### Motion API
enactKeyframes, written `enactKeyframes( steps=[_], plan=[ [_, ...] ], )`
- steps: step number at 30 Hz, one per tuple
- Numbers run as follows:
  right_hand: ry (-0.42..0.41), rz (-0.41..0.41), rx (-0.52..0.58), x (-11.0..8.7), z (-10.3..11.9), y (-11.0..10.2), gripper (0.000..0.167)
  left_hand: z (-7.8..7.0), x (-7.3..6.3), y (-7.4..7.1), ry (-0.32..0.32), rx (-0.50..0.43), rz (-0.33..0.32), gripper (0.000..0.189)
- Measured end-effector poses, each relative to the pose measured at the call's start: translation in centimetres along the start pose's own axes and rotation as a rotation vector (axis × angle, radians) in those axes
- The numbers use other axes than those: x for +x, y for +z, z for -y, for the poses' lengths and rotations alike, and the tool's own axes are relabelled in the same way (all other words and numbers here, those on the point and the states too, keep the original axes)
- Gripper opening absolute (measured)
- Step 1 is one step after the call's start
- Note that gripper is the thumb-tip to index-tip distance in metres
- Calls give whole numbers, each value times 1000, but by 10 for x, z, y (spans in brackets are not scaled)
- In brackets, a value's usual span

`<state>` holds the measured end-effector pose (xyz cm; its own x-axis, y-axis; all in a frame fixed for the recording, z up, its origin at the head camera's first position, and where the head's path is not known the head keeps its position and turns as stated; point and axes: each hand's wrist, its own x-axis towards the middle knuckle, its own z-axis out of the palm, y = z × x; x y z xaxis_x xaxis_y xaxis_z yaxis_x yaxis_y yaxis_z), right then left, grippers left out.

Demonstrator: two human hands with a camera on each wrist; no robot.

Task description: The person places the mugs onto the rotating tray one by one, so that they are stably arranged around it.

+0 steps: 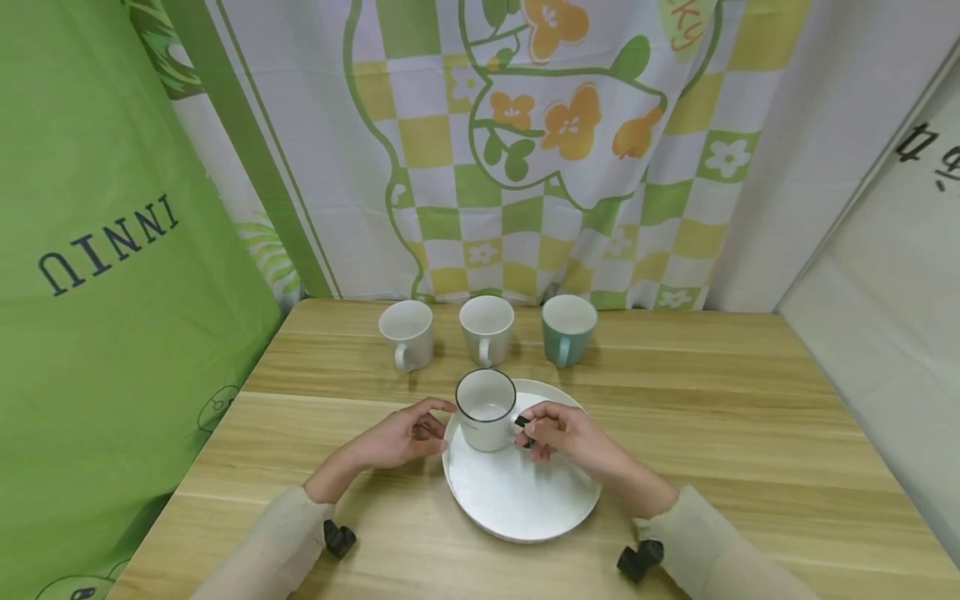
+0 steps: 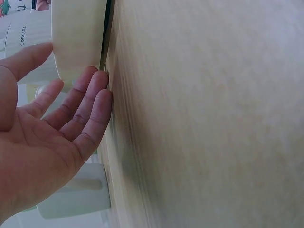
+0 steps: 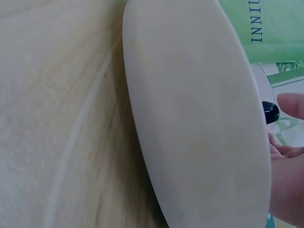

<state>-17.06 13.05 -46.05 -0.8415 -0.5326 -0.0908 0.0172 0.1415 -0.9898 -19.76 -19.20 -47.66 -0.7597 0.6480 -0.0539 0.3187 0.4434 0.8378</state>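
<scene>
The white mug with a dark rim (image 1: pixel 486 412) looks to be standing inside the round tray (image 1: pixel 525 504), toward its back left part. That one seems to be in place, or very nearly. Three more cups are on the table (image 1: pixel 735 433) behind the tray and not in it: a left white cup (image 1: pixel 407 335), a middle white cup (image 1: pixel 487 335) and a blue-green cup (image 1: pixel 569 335). If they go in the tray too, most of the work is left. The right hand (image 1: pixel 561 433) is over the tray, at the mug's black handle (image 1: pixel 523 423). From above, the fingers seem to be around it, but the right wrist view shows a gap by the thumb (image 3: pixel 290 104), so I can't tell if it is pinching. The left hand (image 1: pixel 401 437) is at the tray's left edge, fingers loose and apart, holding nothing. The left wrist view shows the word "concise" (image 2: pixel 23 35) on the mug, too tiny to read from above. Only the head view shows all three back cups whole.
</scene>
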Motion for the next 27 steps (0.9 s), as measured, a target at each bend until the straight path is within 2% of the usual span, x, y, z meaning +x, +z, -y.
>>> enactKeyframes(
  steps=[5,16,24,27],
  plan=[
    [8,13,-2,1,1,-4,33,-1,-1,0,-4,-5,5,54],
    [-29,22,-87,9,5,-20,30,2,-1,0,2,-14,9,54],
    [-26,-11,-141,18,8,-30,31,4,0,1,-17,-17,7,54],
    [-51,-20,-170,22,7,-32,30,3,1,1,-20,-20,8,55]
  ],
)
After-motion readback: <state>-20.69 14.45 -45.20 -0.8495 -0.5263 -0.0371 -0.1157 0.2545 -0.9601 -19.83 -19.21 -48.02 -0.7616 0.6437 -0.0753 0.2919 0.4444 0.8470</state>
